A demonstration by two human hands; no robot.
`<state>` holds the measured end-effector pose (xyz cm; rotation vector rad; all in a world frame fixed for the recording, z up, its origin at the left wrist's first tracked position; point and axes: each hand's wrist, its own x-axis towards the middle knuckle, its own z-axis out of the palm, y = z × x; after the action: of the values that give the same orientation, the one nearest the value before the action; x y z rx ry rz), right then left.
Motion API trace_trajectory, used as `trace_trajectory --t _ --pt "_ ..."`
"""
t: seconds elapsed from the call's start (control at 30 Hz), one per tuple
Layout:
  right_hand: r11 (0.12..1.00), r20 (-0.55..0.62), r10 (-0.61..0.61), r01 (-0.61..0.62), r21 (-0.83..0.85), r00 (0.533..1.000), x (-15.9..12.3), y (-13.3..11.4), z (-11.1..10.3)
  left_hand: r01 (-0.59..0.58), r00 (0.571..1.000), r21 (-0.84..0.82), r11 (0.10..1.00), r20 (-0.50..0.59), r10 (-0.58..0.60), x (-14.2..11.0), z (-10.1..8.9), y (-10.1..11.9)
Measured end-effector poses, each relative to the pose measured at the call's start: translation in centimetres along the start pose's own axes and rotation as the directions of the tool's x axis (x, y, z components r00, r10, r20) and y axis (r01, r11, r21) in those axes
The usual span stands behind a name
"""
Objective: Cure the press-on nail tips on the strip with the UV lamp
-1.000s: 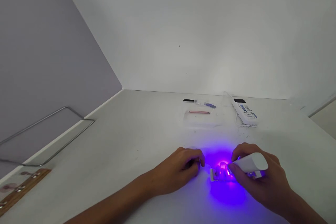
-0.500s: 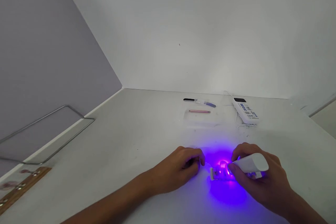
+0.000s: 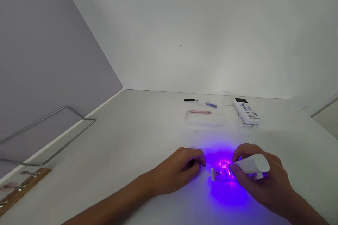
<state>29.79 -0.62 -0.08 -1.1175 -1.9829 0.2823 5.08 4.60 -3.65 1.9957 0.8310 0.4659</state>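
Note:
My right hand [image 3: 271, 179] is closed around a white handheld UV lamp [image 3: 252, 164], its lit end pointing left and down. Violet light floods a small clear piece with a white end [image 3: 213, 174] lying on the table under the lamp. Glare hides most of that piece's detail. Just left of the glow, my left hand [image 3: 182, 168] rests on the tabletop with its fingers curled in. Whatever those fingers hold, if anything, is hidden.
A white table [image 3: 113, 140] meets a white wall behind. Toward the back lie a black-handled tool [image 3: 190, 100], a purple-ended tool [image 3: 211, 105], a pink pen [image 3: 200, 111] on a clear tray and a white device [image 3: 247, 110] with a cord. A metal wire frame [image 3: 66, 144] and wooden strip [image 3: 25, 190] are left.

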Motion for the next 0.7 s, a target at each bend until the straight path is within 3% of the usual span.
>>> trace_trajectory --t 0.7 --pt "0.999 0.009 -0.020 0.020 0.025 1.000 0.17 0.14 0.03 -0.043 0.999 0.023 0.999 -0.014 0.043 0.05 0.00 -0.09"
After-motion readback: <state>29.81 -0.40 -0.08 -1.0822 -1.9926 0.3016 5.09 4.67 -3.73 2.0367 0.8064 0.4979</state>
